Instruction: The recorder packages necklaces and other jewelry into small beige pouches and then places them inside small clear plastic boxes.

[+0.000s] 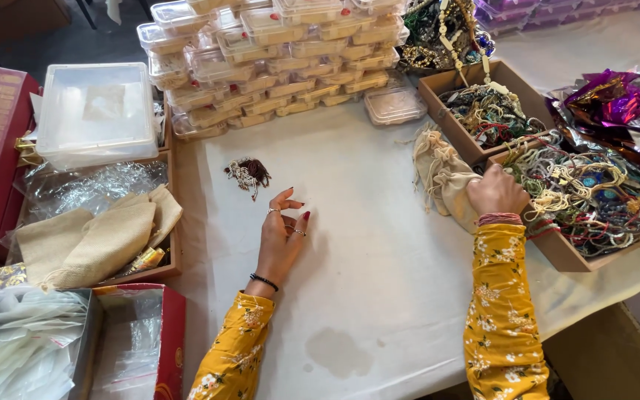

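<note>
My left hand (281, 235) hovers over the white table cloth (364, 274) with its fingers spread and nothing in it. A small bunch of dark red and white beaded threads (248, 174) lies just beyond it. My right hand (495, 191) is closed on a beige cloth pouch (455, 194), next to a cardboard box (557, 248) heaped with coloured threads. More beige pouches (432, 154) lie behind. Both arms wear yellow floral sleeves.
Stacked clear plastic containers (275, 52) fill the back. A second cardboard box of threads (483, 111) stands at the right rear, shiny foil wrappers (624, 111) beyond. At left are a lidded clear box (96, 111), a tray of cloth pouches (90, 241) and plastic bags (16, 348).
</note>
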